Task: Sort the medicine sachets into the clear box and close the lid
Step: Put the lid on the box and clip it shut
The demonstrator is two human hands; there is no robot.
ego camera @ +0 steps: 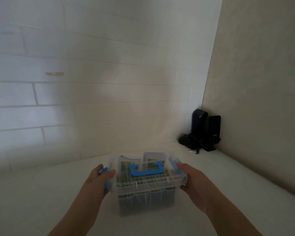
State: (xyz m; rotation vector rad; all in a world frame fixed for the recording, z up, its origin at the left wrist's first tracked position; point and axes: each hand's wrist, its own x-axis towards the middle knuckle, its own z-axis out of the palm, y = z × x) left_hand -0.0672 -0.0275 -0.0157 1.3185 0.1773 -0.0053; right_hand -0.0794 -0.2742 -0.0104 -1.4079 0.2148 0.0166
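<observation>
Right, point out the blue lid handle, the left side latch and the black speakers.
blue lid handle (pixel 144 169): head view, front bar.
left side latch (pixel 103 170): head view, upper tab.
black speakers (pixel 200 122): head view, taller speaker's front.

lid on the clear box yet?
Yes, the lid with its blue handle sits on the clear box, a hand at each end.

— Can you read anything on those sachets (pixel 126 165) in the clear box (pixel 144 193)?
— No, the print is too blurred. Nothing legible on the black devices (pixel 204 132) in the corner either.
</observation>
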